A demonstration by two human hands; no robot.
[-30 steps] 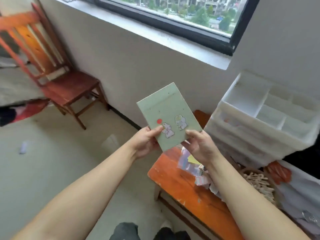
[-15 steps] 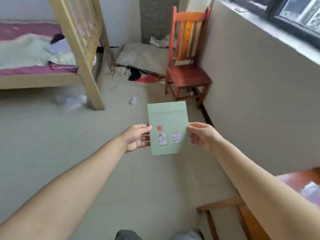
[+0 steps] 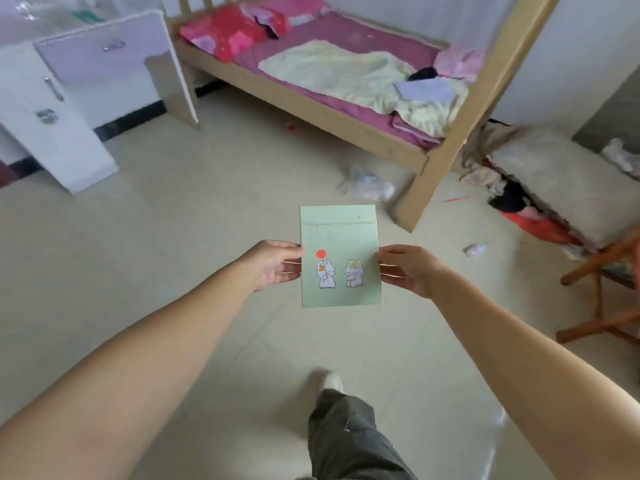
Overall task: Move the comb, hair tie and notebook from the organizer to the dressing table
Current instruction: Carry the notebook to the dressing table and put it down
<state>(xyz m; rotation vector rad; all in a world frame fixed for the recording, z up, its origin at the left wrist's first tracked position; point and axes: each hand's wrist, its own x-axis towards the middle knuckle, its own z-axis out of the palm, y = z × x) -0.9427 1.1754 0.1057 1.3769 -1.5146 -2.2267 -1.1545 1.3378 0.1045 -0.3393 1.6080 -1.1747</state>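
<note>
Right now both hands, left hand [image 3: 273, 265] and right hand [image 3: 408, 268], pinch the pale green rectangular notebook with two cartoon rabbits [image 3: 341, 256] by its side edges, fingers [image 3: 389, 261] clamped, above the beige tiled floor [image 3: 173, 237].

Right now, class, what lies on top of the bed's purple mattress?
On the mattress lie a pale yellow blanket, red and pink bedding, a lilac sheet and a dark item. Whatever is beneath the blanket is covered.
</note>
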